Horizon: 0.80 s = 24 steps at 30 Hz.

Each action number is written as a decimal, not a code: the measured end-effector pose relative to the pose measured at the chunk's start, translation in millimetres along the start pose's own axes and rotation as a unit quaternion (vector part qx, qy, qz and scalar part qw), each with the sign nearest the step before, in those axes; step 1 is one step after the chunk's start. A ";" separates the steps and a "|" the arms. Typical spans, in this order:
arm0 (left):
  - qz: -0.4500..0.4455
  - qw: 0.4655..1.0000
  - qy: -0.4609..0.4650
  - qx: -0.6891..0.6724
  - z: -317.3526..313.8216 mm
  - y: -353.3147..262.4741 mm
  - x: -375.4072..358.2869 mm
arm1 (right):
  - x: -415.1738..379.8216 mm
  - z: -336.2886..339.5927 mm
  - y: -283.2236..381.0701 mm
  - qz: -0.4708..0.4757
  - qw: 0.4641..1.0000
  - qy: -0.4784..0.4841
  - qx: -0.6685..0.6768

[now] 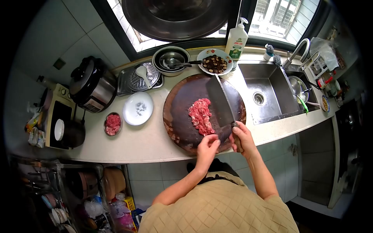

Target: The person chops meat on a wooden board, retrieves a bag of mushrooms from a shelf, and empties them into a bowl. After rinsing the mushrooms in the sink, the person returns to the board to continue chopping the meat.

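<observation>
A large round dark chopping board (182, 97) lies on the counter with a strip of chopped red meat (201, 116) at its middle. My right hand (241, 139) is closed round the wooden handle of a cleaver (221, 101), whose broad blade rests over the board just right of the meat. At the lower end of the meat is my left hand (208, 146), its fingers bent and drawn together; whether anything is between the fingertips is too small to tell.
Left of the board stand a white plate (147, 115), a small bowl of meat (113, 124) and a pressure cooker (94, 85). Behind it are metal bowls (159, 68), a plate of dark pieces (204, 55) and a pump bottle (236, 40). The sink (272, 89) is at right.
</observation>
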<state>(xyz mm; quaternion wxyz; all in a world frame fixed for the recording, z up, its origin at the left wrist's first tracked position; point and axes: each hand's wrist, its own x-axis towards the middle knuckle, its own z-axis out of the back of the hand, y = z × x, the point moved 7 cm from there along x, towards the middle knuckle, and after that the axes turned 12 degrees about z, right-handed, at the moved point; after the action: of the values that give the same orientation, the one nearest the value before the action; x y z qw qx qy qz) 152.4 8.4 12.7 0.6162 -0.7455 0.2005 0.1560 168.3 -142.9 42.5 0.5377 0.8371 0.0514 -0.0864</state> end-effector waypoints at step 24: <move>-0.208 0.777 -0.541 0.244 -4.9 -47.3 21.7 | 108.6 9.2 47.0 0.205 0.671 0.435 -0.565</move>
<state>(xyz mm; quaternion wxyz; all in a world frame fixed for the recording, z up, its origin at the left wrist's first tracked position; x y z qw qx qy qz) 194.4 8.9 43.7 0.8020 -0.3860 -0.2951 0.3475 282.2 -171.6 59.0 0.8288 0.3061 0.1455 0.4452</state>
